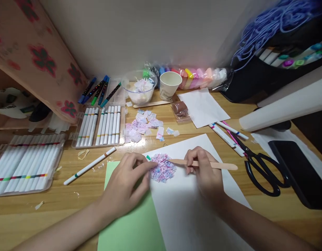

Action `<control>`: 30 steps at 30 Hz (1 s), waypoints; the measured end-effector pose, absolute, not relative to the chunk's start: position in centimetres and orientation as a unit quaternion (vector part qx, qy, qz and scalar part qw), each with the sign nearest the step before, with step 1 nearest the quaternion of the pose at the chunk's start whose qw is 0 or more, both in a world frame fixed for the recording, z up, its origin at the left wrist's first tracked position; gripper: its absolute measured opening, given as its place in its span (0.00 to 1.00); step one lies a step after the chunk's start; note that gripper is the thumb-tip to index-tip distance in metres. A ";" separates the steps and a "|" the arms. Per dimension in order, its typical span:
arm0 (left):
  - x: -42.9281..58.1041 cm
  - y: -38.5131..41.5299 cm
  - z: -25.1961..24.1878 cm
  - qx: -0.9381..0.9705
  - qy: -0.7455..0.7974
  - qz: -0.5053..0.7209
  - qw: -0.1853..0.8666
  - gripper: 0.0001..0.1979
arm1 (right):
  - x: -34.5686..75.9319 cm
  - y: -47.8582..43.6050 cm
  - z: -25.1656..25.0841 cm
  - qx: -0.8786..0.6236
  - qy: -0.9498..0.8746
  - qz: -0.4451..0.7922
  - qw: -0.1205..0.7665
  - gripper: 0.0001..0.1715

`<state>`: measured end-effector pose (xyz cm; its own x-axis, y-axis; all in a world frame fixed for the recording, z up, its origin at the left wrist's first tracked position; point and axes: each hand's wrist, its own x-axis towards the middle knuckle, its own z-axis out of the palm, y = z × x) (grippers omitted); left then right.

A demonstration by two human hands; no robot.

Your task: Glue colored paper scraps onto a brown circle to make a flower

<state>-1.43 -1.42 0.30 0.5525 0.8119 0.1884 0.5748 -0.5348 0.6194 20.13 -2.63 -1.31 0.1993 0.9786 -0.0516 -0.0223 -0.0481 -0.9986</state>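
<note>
My right hand (204,170) grips a flat wooden craft stick (215,165) between thumb and fingers. The stick's far tip meets the right edge of a round cluster of pink, purple and blue paper scraps (162,168). My left hand (131,177) holds nothing that I can see; its index finger and thumb are apart, with the fingertips touching the cluster's left side. Beneath the cluster lies a white sheet of paper (187,205), beside a green sheet (132,226) under my left hand. A small green bit (148,158) shows at the cluster's upper left edge.
Loose paper scraps (142,123) lie behind the sheets, near a clear bowl (140,87), a paper cup (170,85) and another craft stick (153,104). Marker cases (27,164) stand left, with a loose marker (90,165). Scissors (265,170) and a phone (299,170) lie right.
</note>
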 end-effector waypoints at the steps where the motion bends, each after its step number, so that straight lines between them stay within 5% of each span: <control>1: -1.4 -1.4 0.3 0.849 0.402 0.229 0.255 0.17 | 20.2 -2.7 -1.3 -0.556 -0.429 0.455 0.547 0.26; 21: -1.2 -1.1 0.0 0.760 0.568 0.187 0.253 0.12 | 20.7 -1.6 -1.4 -0.555 -0.353 0.476 0.583 0.26; 30: -1.2 -0.5 -0.1 0.708 0.547 0.286 0.343 0.07 | 20.9 -2.3 1.1 -0.453 -0.429 0.405 0.669 0.24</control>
<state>-1.20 -0.45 -0.08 0.2391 0.9705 0.0296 0.5788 -0.1670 0.7982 20.93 -2.26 1.12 0.3054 0.9295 0.2069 -0.1531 0.2624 -0.9527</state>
